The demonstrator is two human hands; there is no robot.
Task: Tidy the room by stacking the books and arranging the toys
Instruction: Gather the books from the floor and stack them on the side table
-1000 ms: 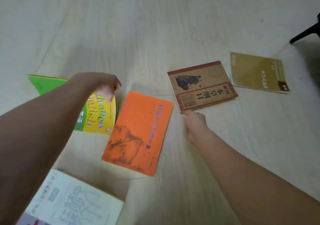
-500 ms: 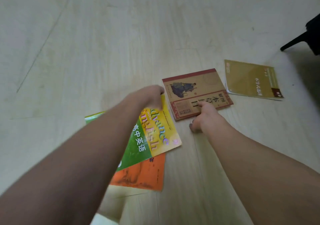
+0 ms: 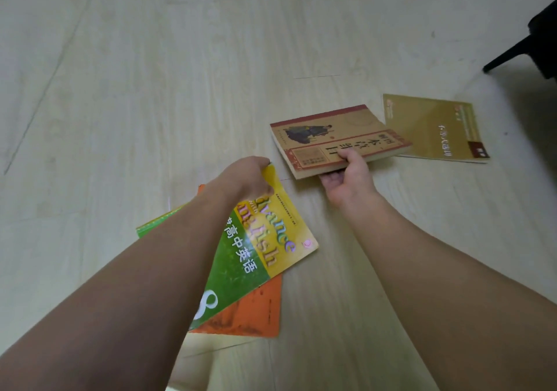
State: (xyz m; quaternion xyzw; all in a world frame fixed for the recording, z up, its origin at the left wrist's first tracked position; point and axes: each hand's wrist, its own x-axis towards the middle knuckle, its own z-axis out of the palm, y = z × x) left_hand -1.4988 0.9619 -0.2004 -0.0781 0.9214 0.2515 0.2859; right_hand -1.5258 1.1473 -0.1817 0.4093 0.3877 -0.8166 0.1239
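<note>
My left hand (image 3: 245, 178) grips the far corner of a green and yellow English textbook (image 3: 265, 246), which lies across an orange book (image 3: 256, 312) on the floor. My right hand (image 3: 346, 176) holds the near edge of a thick tan book with a red border (image 3: 328, 135), thumb on the cover and fingers underneath, its near side lifted off the floor. A thin gold booklet (image 3: 434, 126) lies flat just right of the tan book. No toys are in view.
Pale wooden floor (image 3: 180, 74) stretches away to the left and far side. A black furniture leg (image 3: 512, 52) stands at the upper right, beyond the gold booklet.
My left hand carried the green and yellow book right onto the orange book. My right hand went from resting on the tan book to gripping its edge and raising it.
</note>
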